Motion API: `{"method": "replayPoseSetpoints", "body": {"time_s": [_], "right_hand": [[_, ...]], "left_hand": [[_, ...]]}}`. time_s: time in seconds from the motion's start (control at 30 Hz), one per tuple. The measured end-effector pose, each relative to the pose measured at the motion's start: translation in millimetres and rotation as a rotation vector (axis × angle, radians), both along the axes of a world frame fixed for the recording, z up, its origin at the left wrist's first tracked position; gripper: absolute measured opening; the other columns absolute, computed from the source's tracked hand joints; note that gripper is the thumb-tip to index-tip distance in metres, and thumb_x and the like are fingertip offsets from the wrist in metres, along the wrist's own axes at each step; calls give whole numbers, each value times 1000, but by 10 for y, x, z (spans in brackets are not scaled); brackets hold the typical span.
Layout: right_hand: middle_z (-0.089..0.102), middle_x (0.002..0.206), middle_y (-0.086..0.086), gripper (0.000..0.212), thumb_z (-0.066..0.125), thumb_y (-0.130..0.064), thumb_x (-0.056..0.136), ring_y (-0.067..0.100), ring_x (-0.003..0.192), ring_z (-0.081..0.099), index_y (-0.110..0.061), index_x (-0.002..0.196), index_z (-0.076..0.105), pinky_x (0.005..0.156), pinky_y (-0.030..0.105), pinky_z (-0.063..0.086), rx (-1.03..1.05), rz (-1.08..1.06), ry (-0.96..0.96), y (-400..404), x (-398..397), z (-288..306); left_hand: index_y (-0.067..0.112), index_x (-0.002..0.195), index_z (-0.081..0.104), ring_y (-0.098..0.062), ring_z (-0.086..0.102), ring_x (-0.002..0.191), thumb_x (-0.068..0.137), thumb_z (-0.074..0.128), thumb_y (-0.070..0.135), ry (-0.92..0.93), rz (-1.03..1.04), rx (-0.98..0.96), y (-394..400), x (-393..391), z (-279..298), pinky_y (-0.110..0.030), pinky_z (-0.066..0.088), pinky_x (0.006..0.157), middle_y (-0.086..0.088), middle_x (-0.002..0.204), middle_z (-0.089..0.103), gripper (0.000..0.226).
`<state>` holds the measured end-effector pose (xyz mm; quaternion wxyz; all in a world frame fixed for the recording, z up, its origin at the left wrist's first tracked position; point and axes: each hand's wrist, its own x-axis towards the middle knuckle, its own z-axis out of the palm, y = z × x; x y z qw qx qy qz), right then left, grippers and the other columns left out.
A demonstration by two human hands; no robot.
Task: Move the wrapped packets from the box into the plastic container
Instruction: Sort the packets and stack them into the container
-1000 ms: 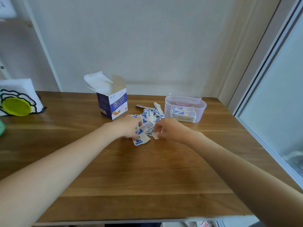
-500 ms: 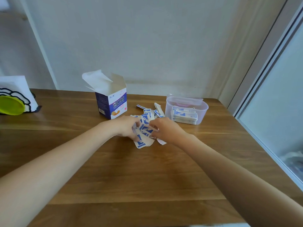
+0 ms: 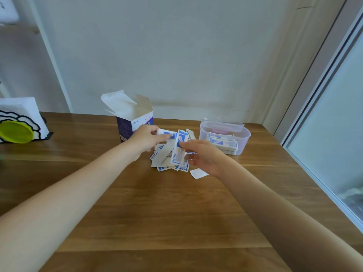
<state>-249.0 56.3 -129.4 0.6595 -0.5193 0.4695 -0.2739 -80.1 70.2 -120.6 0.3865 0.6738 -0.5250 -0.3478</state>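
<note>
Here the plastic container (image 3: 243,137) sits at about two o'clock from the loose pile of wrapped packets (image 3: 170,160) on the wooden table (image 3: 157,213). Through its clear wall a flat stack of packets (image 3: 223,143) shows, lying on their sides; something pink lies behind them, too blurred to name. The box (image 3: 128,122) stands upright at eleven o'clock from the pile, its top flaps open; what is inside cannot be seen.

The left hand (image 3: 146,139) reaches in from seven o'clock and hovers above the pile's far edge, its thumb and fingers pinching a blue and white packet (image 3: 169,134) that points toward three o'clock. The right hand (image 3: 204,156) comes in from five o'clock, just beside the pile on its three o'clock side; its fingertips pinch the upper part of a long packet (image 3: 178,152), which hangs tilted down over the heap. A white scrap (image 3: 198,173) lies on the table under the right wrist. At nine o'clock, near the table's edge, a white card holder with a yellow-green disc (image 3: 16,132) stands well apart.
</note>
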Motion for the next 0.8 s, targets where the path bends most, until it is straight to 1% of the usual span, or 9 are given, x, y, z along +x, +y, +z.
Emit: {"method": "replayPoseSetpoints", "body": {"time_s": [0.1,0.17,0.27,0.3,0.37,0.47,0.53,0.67,0.8], "right_hand": [[64,83,2,4,59,-13,90,14,81,58,-14,86,60,77,25,44,97,-74,-239,31,90,5],[62,81,3,6,58,-8,90,14,77,58,-10,85,58,73,23,47,87,-146,-354,38,120,21],[63,83,6,5,56,-5,90,17,74,60,-10,88,58,64,27,51,3,-307,-351,-15,122,85],[63,88,6,6,55,-6,91,19,78,60,-11,93,57,67,28,51,-89,-371,-263,-51,97,109],[60,95,6,13,46,-8,94,22,83,58,-11,106,51,68,31,46,-451,-404,111,-113,15,162],[53,80,8,29,40,-4,93,28,69,50,-7,122,37,58,35,34,-1141,-62,879,-124,-145,172],[53,83,8,40,42,4,89,25,72,50,-6,127,32,59,31,30,-1392,135,1210,-81,-198,92],[59,107,7,32,44,-3,94,22,97,55,-8,125,40,64,30,44,-1287,239,1244,-67,-201,-178],[59,106,8,19,43,-6,95,24,93,59,-9,111,52,65,30,44,-1117,209,1182,-140,-173,-286]], "left_hand": [[11,68,49,-11,43,56,90,57,33,36,-6,-30,29,-134,-4,-20,35,52,1,60,48,32],[7,89,61,-12,46,60,94,50,33,52,-53,-26,22,-216,-6,-19,38,52,1,65,50,29],[10,94,61,-13,53,68,98,41,32,-56,-172,-10,10,-282,38,-20,44,58,-3,77,58,30],[9,99,61,-15,56,74,98,41,33,-178,-190,-14,3,-275,45,-23,46,64,-6,86,62,31],[10,109,59,-19,58,94,93,49,38,-493,-183,-11,-41,-182,-3,-30,46,81,-7,110,62,34],[21,123,48,-22,48,118,75,64,58,-761,-239,181,-26,-52,-149,-41,39,101,-2,129,48,63],[21,131,42,-23,44,122,69,67,62,-869,-341,240,4,-74,-222,-40,39,102,-3,132,42,78],[18,131,47,-17,48,109,77,65,52,-915,-389,91,22,-113,-241,-28,43,88,-3,126,47,66],[20,126,54,-12,55,105,80,68,40,-787,-425,111,32,-51,-152,-20,35,77,1,125,53,52]]}}
